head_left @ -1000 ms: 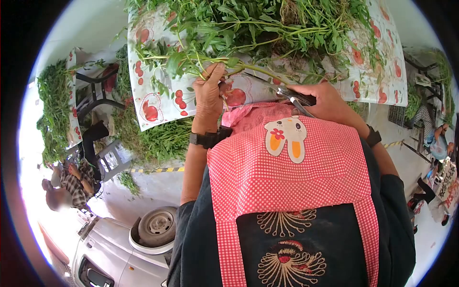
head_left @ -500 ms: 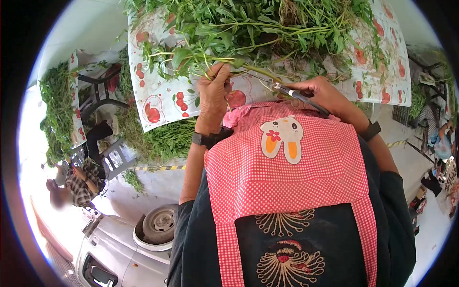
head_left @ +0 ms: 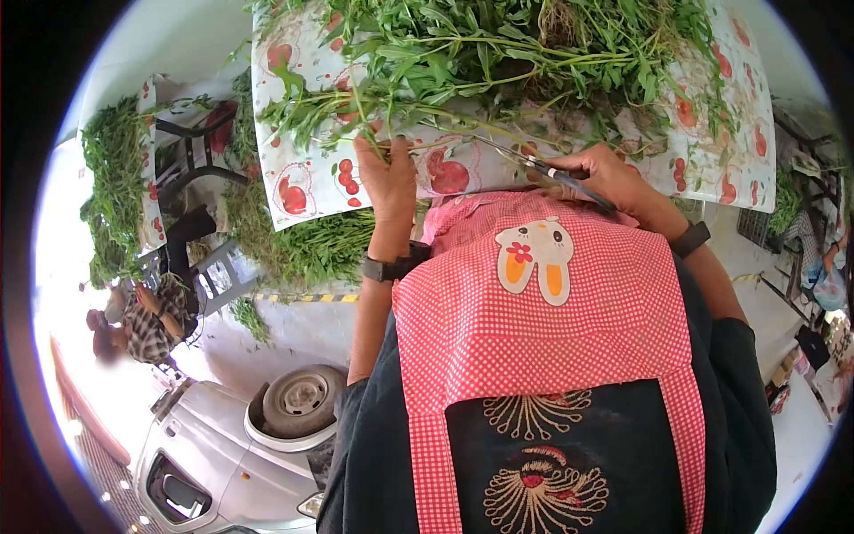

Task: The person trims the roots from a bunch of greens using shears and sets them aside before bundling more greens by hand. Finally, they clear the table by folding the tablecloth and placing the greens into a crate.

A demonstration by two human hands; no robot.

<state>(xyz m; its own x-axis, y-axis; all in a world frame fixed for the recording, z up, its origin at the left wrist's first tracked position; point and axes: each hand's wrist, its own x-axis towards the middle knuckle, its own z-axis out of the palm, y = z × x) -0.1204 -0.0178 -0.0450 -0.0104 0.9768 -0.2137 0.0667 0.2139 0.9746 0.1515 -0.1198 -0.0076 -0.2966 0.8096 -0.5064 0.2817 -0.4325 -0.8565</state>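
Observation:
My left hand [head_left: 389, 182] is at the front left of the leafy green plants [head_left: 427, 67], its thumb and forefinger apart beside the stems. To the right, my right hand [head_left: 605, 178] is closed round a pair of pruning shears [head_left: 556, 172], its handles under the palm. The blades point left and lie a little apart, just in front of a long stem. Both hands are over the front edge of a table covered with a white fruit-print cloth [head_left: 307, 160]. Roots with soil [head_left: 558, 22] show in the heap of plants.
Beneath the table's left front lie more bundled greens [head_left: 329, 247]. A second table of plants [head_left: 114, 178] and a dark chair [head_left: 200, 169] are at the left. A person in a checked shirt [head_left: 151, 329] sits there, near a silver vehicle [head_left: 213, 454].
My left hand has gone from pinching a stem to fingers apart, and the stem is lower among the plants. The shears have turned slightly, blades now more visible.

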